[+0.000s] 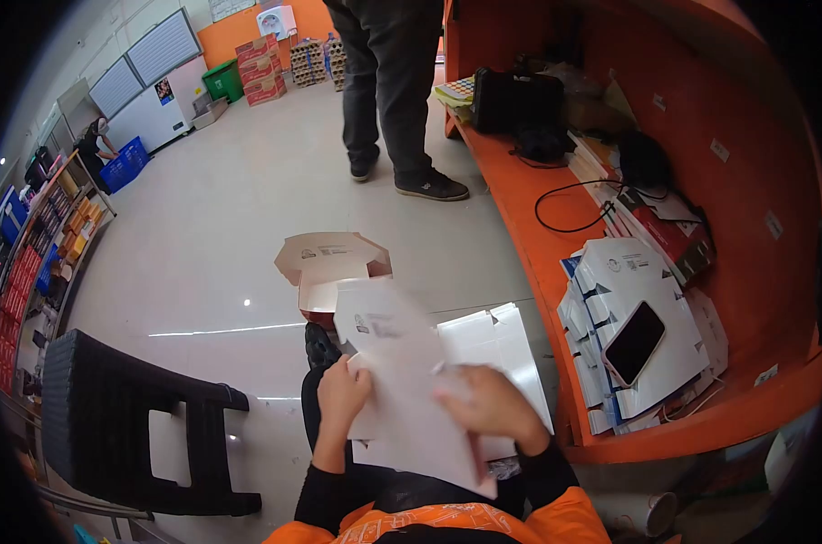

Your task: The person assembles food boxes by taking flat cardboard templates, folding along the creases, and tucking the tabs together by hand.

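A white cardboard box blank [411, 381] with small print near its top is tilted over my lap, smeared by motion. My left hand [343, 394] is closed on its left edge. On the right side, my right hand [491, 403] grips the same blank, its fingers partly blurred. Under and beside it lie more flat white box blanks [502, 340] on my lap. Just beyond my knees stands an open folded box [334, 258], its printed lid raised.
A black plastic stool [148, 417] lies on its side at left. The orange shelf [520, 218] at right bears stacked blanks [610, 272], a phone [635, 344] and a cable. A person in dark trousers [384, 82] stands ahead; another bends by a blue basket [125, 163].
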Tool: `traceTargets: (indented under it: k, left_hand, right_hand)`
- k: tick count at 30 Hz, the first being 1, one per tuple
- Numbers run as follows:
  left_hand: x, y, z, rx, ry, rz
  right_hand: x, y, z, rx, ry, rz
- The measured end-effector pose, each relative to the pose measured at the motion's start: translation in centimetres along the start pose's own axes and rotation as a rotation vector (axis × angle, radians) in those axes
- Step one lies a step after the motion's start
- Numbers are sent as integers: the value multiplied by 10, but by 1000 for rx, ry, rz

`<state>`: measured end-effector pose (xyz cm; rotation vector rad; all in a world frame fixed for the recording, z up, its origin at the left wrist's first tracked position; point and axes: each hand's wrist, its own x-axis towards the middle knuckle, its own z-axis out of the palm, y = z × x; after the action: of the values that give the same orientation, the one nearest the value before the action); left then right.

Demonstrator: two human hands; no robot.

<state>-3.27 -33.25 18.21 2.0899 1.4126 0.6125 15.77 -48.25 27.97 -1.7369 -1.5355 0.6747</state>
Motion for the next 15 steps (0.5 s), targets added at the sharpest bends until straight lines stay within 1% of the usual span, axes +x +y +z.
traceTargets:
  k: [1,2,3,5,6,9,10,11,12,13,15]
  left_hand:
    - [1,1,-8,-118,-52,-21]
    - [0,5,-18,-181,-101,-8]
    - [-3,10,-23,-164,-132,12]
    - [-8,20,-32,-132,-187,57]
    - [-13,26,-35,-173,-190,56]
    - [-33,59,-42,-103,-96,253]
    - [-37,66,-40,-126,-63,304]
    - [-45,77,-42,-54,-86,296]
    - [-52,85,-40,-28,-71,344]
    - [-58,91,-37,-1,-59,392]
    - [-68,104,-30,-44,-96,515]
  right_hand:
    - [3,22,-5,-82,71,74]
    - [7,36,-17,-77,50,166]
    - [10,47,-27,-70,25,260]
    - [17,78,-31,-173,56,308]
    - [21,85,-31,-225,74,328]
    - [25,86,-27,-356,87,338]
    - [26,86,-22,-434,138,343]
    - [26,85,-13,-510,189,347]
    - [26,85,-2,-586,240,351]
    - [28,88,10,-605,256,378]
    - [34,93,34,-639,286,435]
